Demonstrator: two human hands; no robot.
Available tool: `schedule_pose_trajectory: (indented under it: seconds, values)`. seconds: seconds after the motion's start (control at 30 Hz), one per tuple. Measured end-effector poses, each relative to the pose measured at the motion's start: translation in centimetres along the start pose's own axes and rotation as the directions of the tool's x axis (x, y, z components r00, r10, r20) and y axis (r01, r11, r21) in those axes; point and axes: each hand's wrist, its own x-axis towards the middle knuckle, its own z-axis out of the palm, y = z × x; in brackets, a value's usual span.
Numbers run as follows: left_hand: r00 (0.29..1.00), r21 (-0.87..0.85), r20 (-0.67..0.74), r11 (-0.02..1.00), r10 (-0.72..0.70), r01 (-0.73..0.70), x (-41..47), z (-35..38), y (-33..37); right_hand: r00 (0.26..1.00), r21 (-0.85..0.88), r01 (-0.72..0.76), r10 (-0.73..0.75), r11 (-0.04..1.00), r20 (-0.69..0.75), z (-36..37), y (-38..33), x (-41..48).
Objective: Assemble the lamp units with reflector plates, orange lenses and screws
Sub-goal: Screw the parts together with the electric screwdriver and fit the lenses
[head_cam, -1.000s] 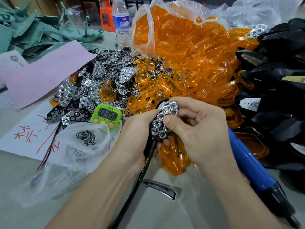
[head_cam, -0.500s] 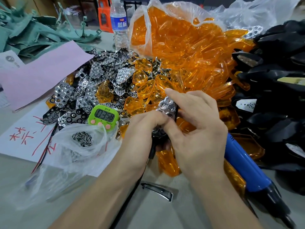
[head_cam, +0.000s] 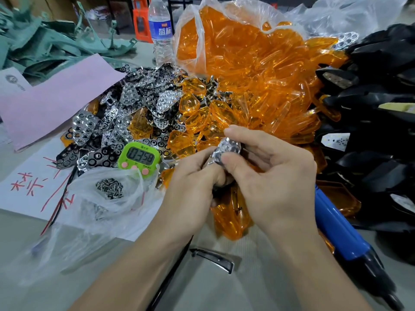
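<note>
A chrome reflector plate point(head_cam: 226, 149) with round dimples sits on a black lamp unit held between both hands at the centre. My left hand point(head_cam: 197, 189) grips the lamp unit from below; most of the unit is hidden by the fingers. My right hand point(head_cam: 269, 176) pinches the reflector plate with thumb and forefinger from above. Loose reflector plates point(head_cam: 125, 117) lie heaped to the left. Orange lenses point(head_cam: 253, 86) spill from a clear bag behind. Screws point(head_cam: 110, 189) lie in a small clear bag at the left.
A blue electric screwdriver point(head_cam: 341, 232) lies at the right under my forearm. Black lamp housings point(head_cam: 381, 122) are piled far right. A green timer point(head_cam: 139, 157), a water bottle point(head_cam: 160, 30), pink paper point(head_cam: 51, 102) and a black clip point(head_cam: 213, 259) are nearby.
The reflector plate and lamp unit have turned in my hands, so less of the plate shows. My right thumb now presses on the plate's lower end. The timer went from 03:59 to 03:58.
</note>
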Motion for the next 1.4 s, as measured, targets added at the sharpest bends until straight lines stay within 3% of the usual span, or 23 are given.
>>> schedule_pose_trajectory:
  seconds: [0.13,0.27,0.43,0.67,0.93,1.1,1.27,1.4]
  values:
    - [0.992,0.046,0.109,0.997,-0.07,0.065,0.2,-0.2,0.0,0.999,-0.106,0.03,-0.032,0.994,-0.014,-1.7,0.6,0.6]
    - [0.991,0.098,0.127,0.994,-0.049,0.037,0.3,-0.5,0.3,1.0,-0.061,0.021,-0.02,0.998,0.015,-2.1,0.2,0.6]
    - [0.994,0.104,0.11,0.994,-0.029,0.018,0.2,-0.5,0.2,0.981,-0.01,-0.164,0.164,0.986,0.101,-1.9,-0.1,1.0]
    - [0.974,-0.058,0.222,0.996,-0.048,0.063,0.2,-0.4,0.2,0.901,0.256,-0.404,0.335,0.878,0.275,-3.1,-0.8,1.2]
    - [0.965,-0.102,0.261,0.995,0.027,-0.001,-0.1,-0.2,0.4,0.826,0.376,-0.496,0.293,0.783,0.481,-4.3,-0.8,1.4]
    - [0.969,0.011,0.209,0.991,0.129,-0.134,-0.3,-0.2,0.4,0.871,0.405,-0.401,0.204,0.822,0.447,-3.8,-1.0,1.1]
    - [0.987,0.032,0.123,0.994,0.102,-0.107,-0.3,-0.2,0.4,0.931,0.38,-0.299,0.181,0.875,0.317,-2.7,-0.8,0.6]
    - [0.983,0.173,0.055,0.968,0.173,-0.18,-0.5,-0.2,0.6,0.966,0.329,-0.208,0.141,0.921,0.216,-1.9,-0.7,0.3]
